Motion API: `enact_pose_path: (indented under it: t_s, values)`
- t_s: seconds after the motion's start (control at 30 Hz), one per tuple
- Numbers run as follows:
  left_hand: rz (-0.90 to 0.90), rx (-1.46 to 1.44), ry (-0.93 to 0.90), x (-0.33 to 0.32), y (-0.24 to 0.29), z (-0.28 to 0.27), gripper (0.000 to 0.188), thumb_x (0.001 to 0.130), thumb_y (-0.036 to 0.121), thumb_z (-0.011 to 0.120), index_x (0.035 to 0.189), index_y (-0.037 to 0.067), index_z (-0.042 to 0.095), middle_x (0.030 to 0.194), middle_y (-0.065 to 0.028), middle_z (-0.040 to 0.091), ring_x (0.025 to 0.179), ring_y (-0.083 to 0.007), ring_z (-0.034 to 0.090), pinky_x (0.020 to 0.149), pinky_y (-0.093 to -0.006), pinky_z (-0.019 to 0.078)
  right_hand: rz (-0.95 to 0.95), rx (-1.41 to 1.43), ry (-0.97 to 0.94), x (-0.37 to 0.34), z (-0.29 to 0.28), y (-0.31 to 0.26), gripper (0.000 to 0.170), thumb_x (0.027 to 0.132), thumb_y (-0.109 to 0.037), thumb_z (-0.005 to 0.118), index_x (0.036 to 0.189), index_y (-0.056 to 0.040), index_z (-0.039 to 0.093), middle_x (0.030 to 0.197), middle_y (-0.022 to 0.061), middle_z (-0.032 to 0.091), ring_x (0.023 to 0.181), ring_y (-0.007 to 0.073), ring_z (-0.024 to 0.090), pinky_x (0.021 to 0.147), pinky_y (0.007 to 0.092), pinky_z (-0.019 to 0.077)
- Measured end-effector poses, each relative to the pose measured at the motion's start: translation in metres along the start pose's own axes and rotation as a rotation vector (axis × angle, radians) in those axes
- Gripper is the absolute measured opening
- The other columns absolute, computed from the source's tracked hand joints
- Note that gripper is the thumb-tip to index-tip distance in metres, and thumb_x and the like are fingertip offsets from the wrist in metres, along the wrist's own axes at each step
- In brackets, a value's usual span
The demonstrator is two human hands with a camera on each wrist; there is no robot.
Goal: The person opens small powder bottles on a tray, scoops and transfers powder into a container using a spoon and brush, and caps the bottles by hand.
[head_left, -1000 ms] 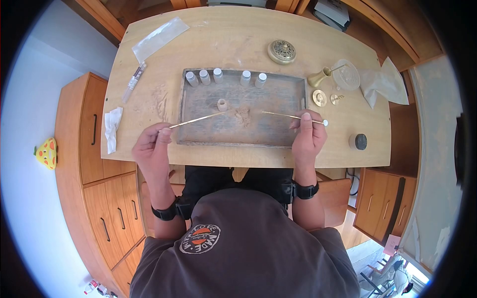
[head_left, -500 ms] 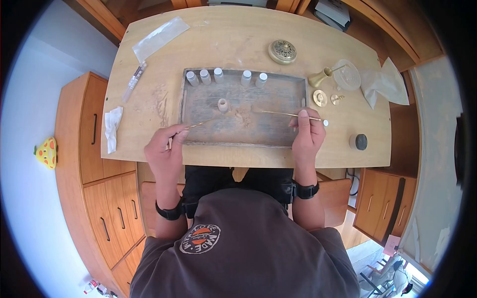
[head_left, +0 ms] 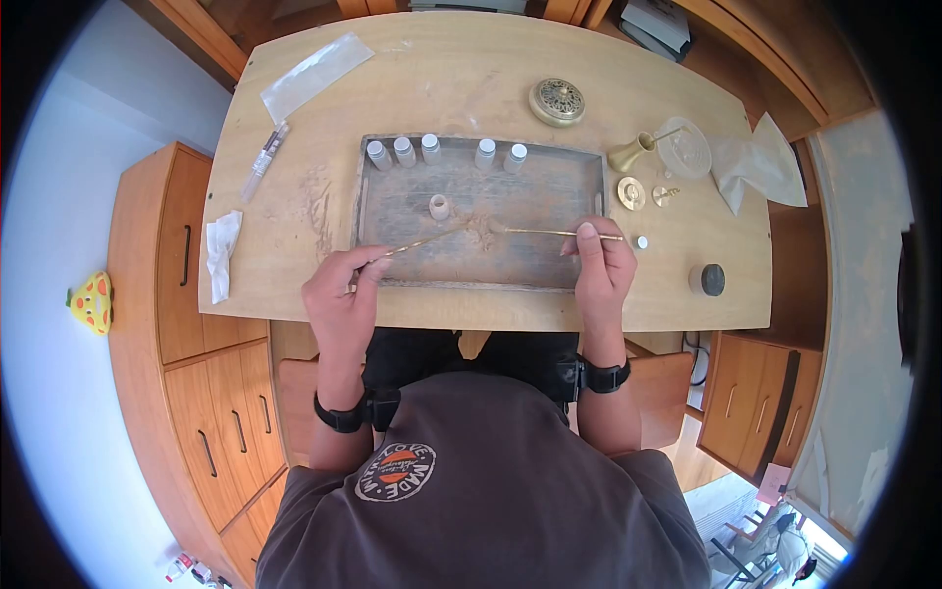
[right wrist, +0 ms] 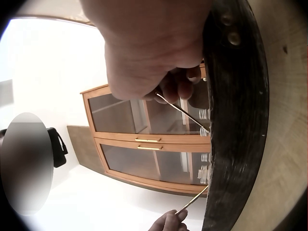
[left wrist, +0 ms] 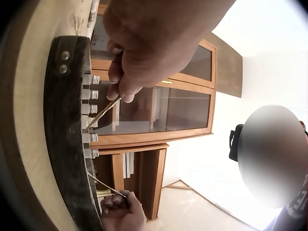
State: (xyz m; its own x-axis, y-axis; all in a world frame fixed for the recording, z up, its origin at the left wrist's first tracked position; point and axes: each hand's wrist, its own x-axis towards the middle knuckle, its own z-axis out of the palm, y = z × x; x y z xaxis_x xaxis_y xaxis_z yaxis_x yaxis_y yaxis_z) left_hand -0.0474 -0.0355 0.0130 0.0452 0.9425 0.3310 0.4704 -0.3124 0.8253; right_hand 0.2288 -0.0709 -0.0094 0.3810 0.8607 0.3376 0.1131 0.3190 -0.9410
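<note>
My left hand (head_left: 339, 299) pinches a thin brass rod-like tool (head_left: 422, 241) between thumb and fingers. Its far end reaches the small heap of brown powder (head_left: 481, 236) in the wooden tray (head_left: 471, 286). From the other side, my right hand (head_left: 603, 270) pinches a second slender brass tool (head_left: 549, 233), its pale, blurred tip at the heap's right edge. Just left of the powder stands an uncapped small bottle (head_left: 439, 207). Both hands hover over the tray's near part, and in the left wrist view the left tool (left wrist: 103, 113) slants down behind the tray wall.
Several white-capped bottles (head_left: 431, 150) line the tray's far side. To the right are a brass vase (head_left: 631, 153), brass discs (head_left: 631, 193), a loose white cap (head_left: 641, 242) and a dark-lidded jar (head_left: 707, 281). A pierced-lid burner (head_left: 557, 102) sits behind; a crumpled tissue (head_left: 223, 257) lies left.
My left hand has moved right, carrying its tool's tip to the powder heap. The right hand's tool has shifted slightly left and nearer, so both tips now lie close together.
</note>
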Motion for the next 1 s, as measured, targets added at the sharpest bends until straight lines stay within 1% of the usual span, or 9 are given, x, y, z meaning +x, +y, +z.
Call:
enact_pose_path:
  t_s: [0.07, 0.13, 0.37, 0.47, 0.53, 0.57, 0.63, 0.77, 1.0]
  values:
    - [-0.007, -0.011, -0.007, 0.000, -0.001, 0.001, 0.011, 0.084, 0.002, 0.070, 0.095, 0.002, 0.071, 0.082, -0.0052, 0.069, 0.068, -0.0072, 0.056, 0.064, -0.0222, 0.0458, 0.000, 0.000, -0.007, 0.000, 0.000, 0.000, 0.015, 0.098, -0.010, 0.055, 0.093, 0.0023, 0.062, 0.078, 0.0050, 0.061, 0.068, 0.0100, 0.055, 0.063, 0.0239, 0.0458]
    - [-0.048, -0.045, -0.016, -0.001, -0.001, 0.003, 0.010, 0.082, 0.003, 0.072, 0.093, 0.003, 0.073, 0.083, -0.0089, 0.071, 0.070, -0.0149, 0.062, 0.064, -0.0260, 0.0487, 0.001, 0.002, -0.012, 0.000, -0.001, 0.001, 0.015, 0.098, -0.010, 0.055, 0.094, 0.0023, 0.062, 0.079, 0.0049, 0.061, 0.068, 0.0099, 0.055, 0.063, 0.0238, 0.0459]
    - [-0.050, -0.044, -0.029, -0.001, -0.001, 0.004, 0.011, 0.082, 0.002, 0.071, 0.094, 0.003, 0.073, 0.085, -0.0087, 0.071, 0.069, -0.0146, 0.062, 0.063, -0.0256, 0.0484, -0.003, 0.002, -0.016, 0.000, -0.001, 0.002, 0.015, 0.098, -0.010, 0.055, 0.095, 0.0024, 0.062, 0.079, 0.0051, 0.061, 0.068, 0.0098, 0.056, 0.063, 0.0237, 0.0461]
    - [-0.048, -0.052, -0.031, -0.001, 0.000, 0.004, 0.011, 0.083, 0.002, 0.071, 0.094, 0.003, 0.073, 0.085, -0.0084, 0.071, 0.069, -0.0130, 0.062, 0.064, -0.0250, 0.0481, -0.004, 0.008, -0.015, 0.000, -0.001, 0.002, 0.015, 0.098, -0.010, 0.055, 0.095, 0.0023, 0.062, 0.079, 0.0051, 0.061, 0.068, 0.0098, 0.056, 0.063, 0.0238, 0.0462]
    - [-0.089, -0.072, -0.028, -0.001, -0.001, 0.004, 0.011, 0.083, 0.002, 0.071, 0.094, 0.002, 0.072, 0.084, -0.0072, 0.071, 0.070, -0.0099, 0.060, 0.064, -0.0238, 0.0473, -0.020, 0.005, -0.010, 0.000, -0.001, 0.002, 0.015, 0.099, -0.010, 0.054, 0.094, 0.0021, 0.062, 0.079, 0.0049, 0.062, 0.067, 0.0097, 0.055, 0.063, 0.0235, 0.0459]
    - [-0.089, -0.072, -0.028, -0.002, -0.001, 0.004, 0.011, 0.083, 0.002, 0.071, 0.094, 0.002, 0.072, 0.084, -0.0072, 0.071, 0.070, -0.0099, 0.060, 0.064, -0.0238, 0.0473, -0.020, 0.005, -0.010, 0.000, -0.001, 0.002, 0.015, 0.099, -0.010, 0.054, 0.094, 0.0021, 0.062, 0.079, 0.0049, 0.062, 0.067, 0.0097, 0.055, 0.063, 0.0235, 0.0459]
    - [-0.146, -0.142, -0.010, -0.003, 0.000, 0.004, 0.011, 0.085, 0.003, 0.070, 0.095, 0.000, 0.072, 0.083, -0.0022, 0.069, 0.071, -0.0056, 0.054, 0.066, -0.0209, 0.0444, -0.018, -0.013, 0.024, -0.001, -0.001, 0.001, 0.016, 0.099, -0.011, 0.054, 0.094, 0.0018, 0.062, 0.078, 0.0047, 0.061, 0.067, 0.0095, 0.055, 0.062, 0.0233, 0.0454]
    - [-0.161, -0.133, -0.014, -0.004, -0.007, 0.001, 0.011, 0.086, 0.003, 0.070, 0.096, -0.001, 0.071, 0.085, -0.0023, 0.069, 0.073, -0.0057, 0.055, 0.068, -0.0205, 0.0449, -0.018, -0.011, 0.038, -0.001, -0.001, 0.002, 0.015, 0.099, -0.011, 0.054, 0.094, 0.0017, 0.062, 0.078, 0.0046, 0.061, 0.067, 0.0094, 0.055, 0.062, 0.0231, 0.0450]
    - [-0.143, -0.194, 0.014, -0.004, -0.010, -0.006, 0.012, 0.090, 0.002, 0.066, 0.100, -0.003, 0.067, 0.089, -0.0057, 0.069, 0.079, -0.0076, 0.058, 0.073, -0.0211, 0.0466, -0.010, -0.004, 0.034, -0.001, -0.001, 0.002, 0.015, 0.098, -0.010, 0.054, 0.094, 0.0019, 0.062, 0.078, 0.0049, 0.061, 0.067, 0.0094, 0.055, 0.062, 0.0233, 0.0449]
